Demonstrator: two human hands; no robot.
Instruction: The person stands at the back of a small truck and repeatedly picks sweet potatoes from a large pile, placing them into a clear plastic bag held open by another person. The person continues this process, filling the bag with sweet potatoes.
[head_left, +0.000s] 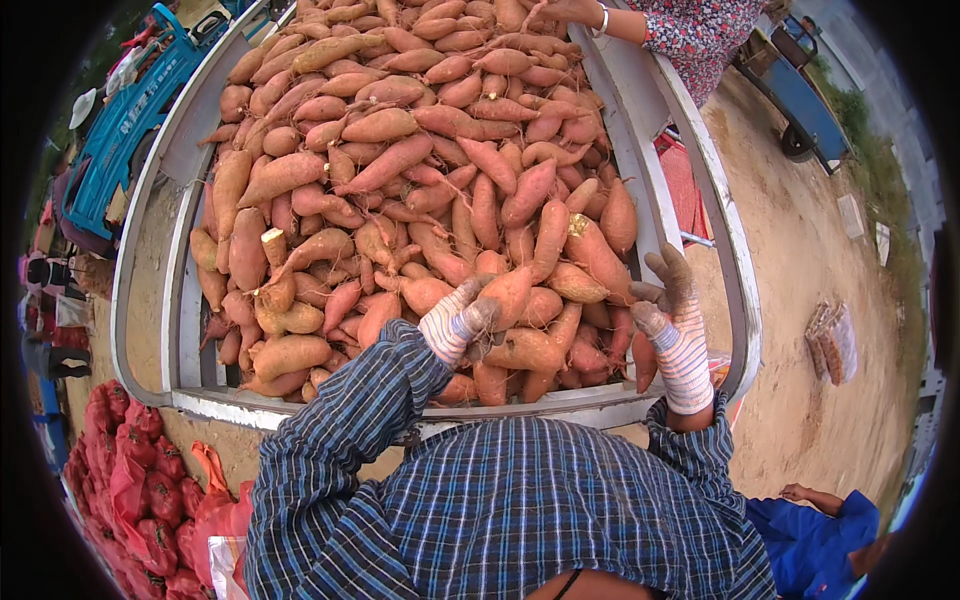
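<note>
My left hand (461, 319), in a striped knit glove with dirty grey fingertips, grips a sweet potato (510, 295) just above the front of the heap. Over the right side of the metal cart (600, 414) is my right hand (676, 330), gloved alike, its fingers spread and nothing visible between them. Just below its thumb side, a reddish sweet potato (643, 361) shows near the cart's corner; whether it touches the hand I cannot tell. The heap of sweet potatoes (390, 161) fills the cart bed, many with thin roots. One cut end (274, 238) shows pale flesh.
At the far right side, another person's hand (570, 10) reaches into the heap. Red mesh sacks (142, 487) are piled at left front. A blue vehicle (127, 142) stands left, a blue trailer (802, 97) right. A person in blue (814, 536) is at right front.
</note>
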